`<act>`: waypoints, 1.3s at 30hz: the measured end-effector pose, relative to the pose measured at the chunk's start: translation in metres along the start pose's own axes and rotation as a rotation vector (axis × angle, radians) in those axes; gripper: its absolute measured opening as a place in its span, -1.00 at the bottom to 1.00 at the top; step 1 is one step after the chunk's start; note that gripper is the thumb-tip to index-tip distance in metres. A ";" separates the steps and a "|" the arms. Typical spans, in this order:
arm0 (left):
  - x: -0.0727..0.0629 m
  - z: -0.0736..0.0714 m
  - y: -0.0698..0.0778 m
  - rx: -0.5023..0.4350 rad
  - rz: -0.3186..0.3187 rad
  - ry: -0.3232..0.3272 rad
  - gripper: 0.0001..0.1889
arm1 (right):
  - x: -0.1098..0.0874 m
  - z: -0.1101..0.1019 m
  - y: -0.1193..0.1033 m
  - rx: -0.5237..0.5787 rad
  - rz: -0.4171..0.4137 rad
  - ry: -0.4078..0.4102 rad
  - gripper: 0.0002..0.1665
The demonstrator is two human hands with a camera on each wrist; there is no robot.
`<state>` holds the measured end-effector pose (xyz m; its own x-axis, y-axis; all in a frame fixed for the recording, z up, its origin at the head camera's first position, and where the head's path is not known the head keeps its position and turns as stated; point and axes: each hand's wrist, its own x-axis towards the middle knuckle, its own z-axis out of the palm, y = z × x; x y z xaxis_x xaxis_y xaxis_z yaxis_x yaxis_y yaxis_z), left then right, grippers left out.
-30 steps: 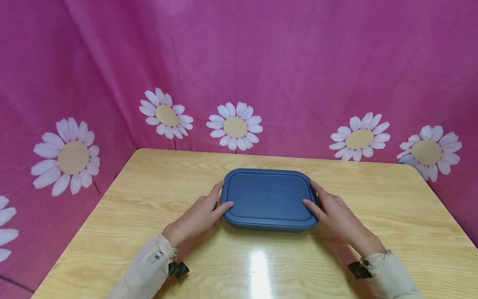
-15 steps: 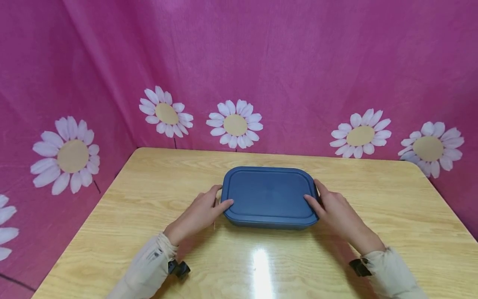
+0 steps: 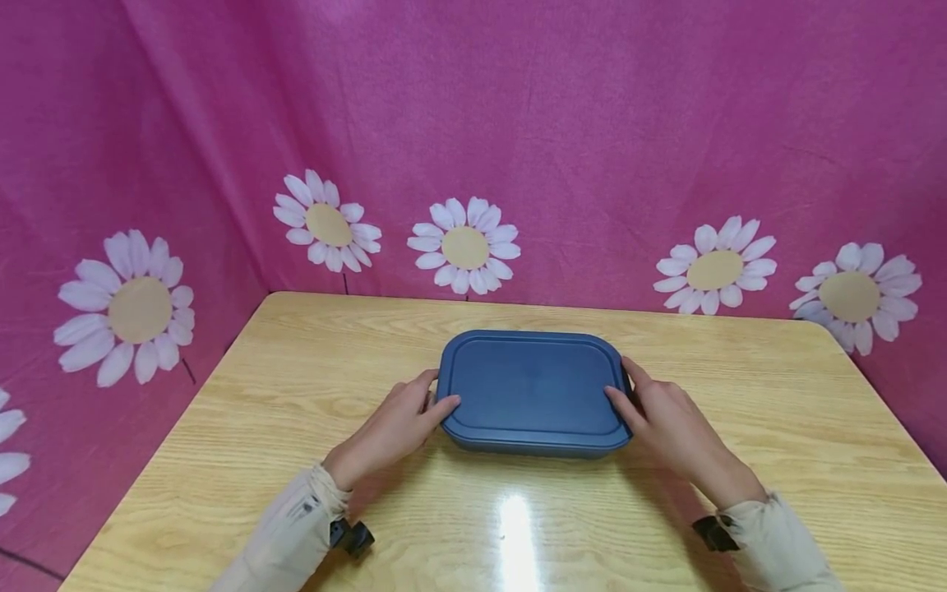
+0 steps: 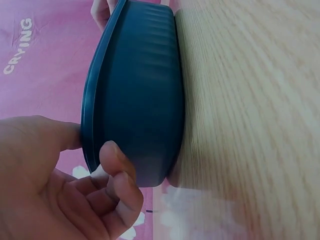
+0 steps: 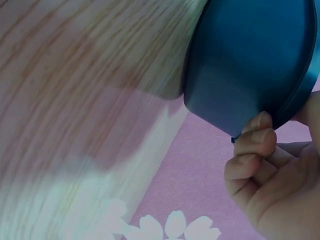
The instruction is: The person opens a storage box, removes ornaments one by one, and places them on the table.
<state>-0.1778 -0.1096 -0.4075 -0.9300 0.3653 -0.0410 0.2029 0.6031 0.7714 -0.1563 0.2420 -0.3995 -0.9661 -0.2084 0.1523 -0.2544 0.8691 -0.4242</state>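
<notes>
A dark blue rectangular lidded box (image 3: 534, 386) sits on the wooden table in the head view, lid side up. At its left end my left hand (image 3: 392, 427) grips the rim, thumb on the lid's edge. In the left wrist view, the curled fingers (image 4: 117, 162) of that hand lie under the rim against the box wall. My right hand (image 3: 673, 432) holds the opposite end the same way, thumb on top. The right wrist view has its fingers (image 5: 255, 142) bent beneath the rim. Whatever is inside the box is hidden by the lid.
The light wooden table (image 3: 296, 353) extends around the box on all sides. Behind and to the left hangs a pink curtain (image 3: 577, 148) printed with white daisies, close to the table's edges. Black straps with small devices (image 3: 355, 538) sit at both sleeve cuffs.
The right hand and its thumb have shifted very slightly along the box's right end. The box stays almost where it was, and both hands keep their hold.
</notes>
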 end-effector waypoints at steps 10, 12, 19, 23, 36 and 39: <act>-0.002 -0.004 0.010 0.086 -0.024 0.035 -0.35 | -0.002 -0.010 -0.005 -0.057 -0.032 0.082 -0.31; -0.003 -0.005 0.011 0.094 -0.029 0.036 -0.35 | -0.002 -0.012 -0.005 -0.066 -0.045 0.102 -0.33; -0.007 -0.006 0.015 0.074 -0.015 0.067 -0.37 | -0.003 -0.012 -0.006 -0.085 -0.073 0.113 -0.35; -0.007 -0.005 0.015 0.073 0.015 0.063 -0.37 | -0.004 -0.016 -0.007 -0.085 -0.074 0.119 -0.34; -0.015 -0.014 0.030 0.038 0.079 0.070 -0.38 | -0.018 -0.033 -0.016 -0.023 -0.110 0.160 -0.28; -0.023 -0.012 0.033 0.041 0.080 0.070 -0.36 | -0.029 -0.031 -0.017 -0.019 -0.134 0.188 -0.30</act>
<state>-0.1535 -0.1067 -0.3729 -0.9290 0.3642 0.0651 0.2885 0.6027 0.7440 -0.1225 0.2471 -0.3685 -0.8981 -0.2369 0.3706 -0.3774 0.8478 -0.3726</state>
